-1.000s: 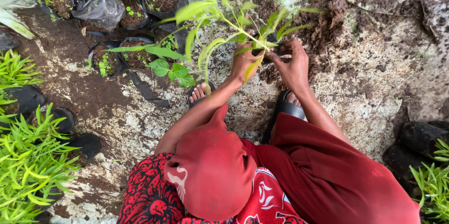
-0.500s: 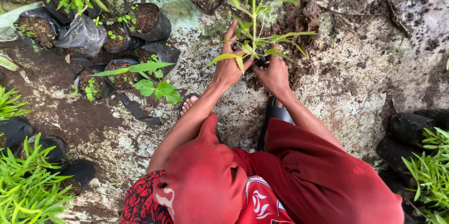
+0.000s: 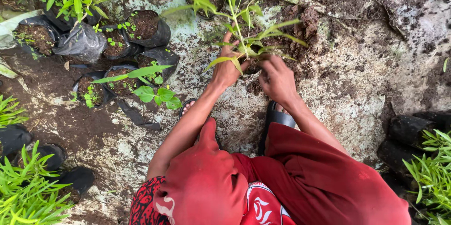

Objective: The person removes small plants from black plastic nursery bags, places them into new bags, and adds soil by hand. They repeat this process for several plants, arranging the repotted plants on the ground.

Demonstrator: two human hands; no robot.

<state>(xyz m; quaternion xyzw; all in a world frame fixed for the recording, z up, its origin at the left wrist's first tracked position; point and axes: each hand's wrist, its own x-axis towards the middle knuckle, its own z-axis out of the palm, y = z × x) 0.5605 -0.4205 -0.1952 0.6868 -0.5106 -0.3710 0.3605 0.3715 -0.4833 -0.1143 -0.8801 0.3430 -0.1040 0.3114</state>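
Note:
A tall green seedling (image 3: 238, 27) with long narrow leaves stands over a patch of dark soil (image 3: 307, 20) on the pale, stained ground. My left hand (image 3: 227, 69) is closed around the lower stem from the left. On the right side of the stem, my right hand (image 3: 278, 80) has its fingers curled down at the plant's base. The root end is hidden behind both hands. My red cap (image 3: 202, 187) and red clothes fill the bottom of the view.
Several black grow bags (image 3: 145, 27) filled with soil and small seedlings sit at the upper left. Leafy green plants (image 3: 26, 194) grow at the lower left and at the right edge (image 3: 432, 173). A black sandal (image 3: 278, 118) is under my right arm.
Both hands stay at the seedling's base. The left hand has moved from the leaves down onto the stem, and the plant stands more upright. The view has tilted, showing more grow bags.

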